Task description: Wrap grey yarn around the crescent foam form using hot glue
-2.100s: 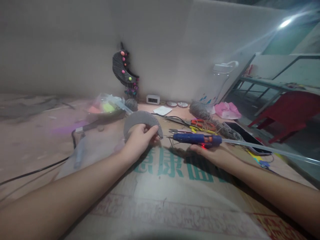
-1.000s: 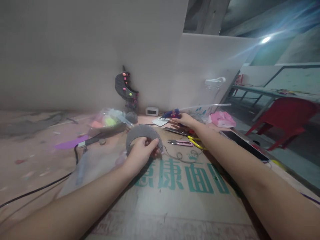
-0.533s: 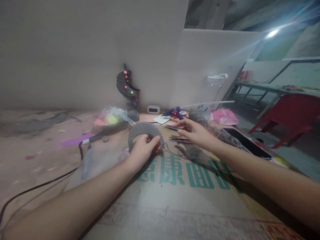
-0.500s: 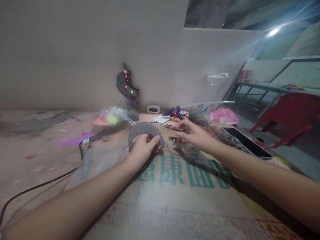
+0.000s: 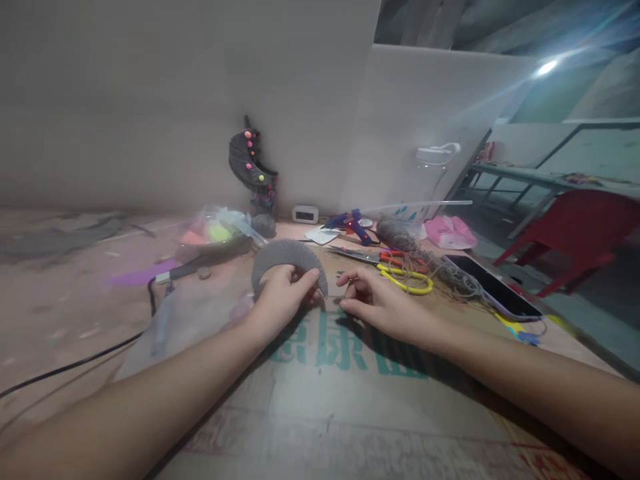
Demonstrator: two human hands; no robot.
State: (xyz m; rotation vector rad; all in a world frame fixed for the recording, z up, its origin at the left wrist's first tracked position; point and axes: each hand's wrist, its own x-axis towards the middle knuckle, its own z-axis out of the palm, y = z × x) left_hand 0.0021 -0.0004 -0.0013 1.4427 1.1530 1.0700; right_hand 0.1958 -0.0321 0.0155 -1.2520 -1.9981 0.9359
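Note:
My left hand (image 5: 283, 299) is closed on a grey yarn-wrapped crescent (image 5: 285, 258), holding it upright on the cardboard sheet (image 5: 330, 387). My right hand (image 5: 373, 300) lies just to the right of the crescent's tip, thumb and forefinger pinched together, apparently on the thin grey yarn there; the strand is too fine to make out. A blue glue gun (image 5: 351, 225) with a clear glue stick rests at the back, apart from both hands.
Scissors with orange and yellow handles (image 5: 400, 267), tangled twine (image 5: 440, 267) and a dark phone (image 5: 487, 288) lie to the right. A plastic bag of bright bits (image 5: 215, 230), a finished dark crescent (image 5: 246, 160) and a small clock (image 5: 305, 214) stand by the wall. A black cable (image 5: 75, 363) runs left.
My right hand set the glue gun down at the back of the table, then came back toward me and now pinches beside the crescent's right tip. My left hand kept its hold.

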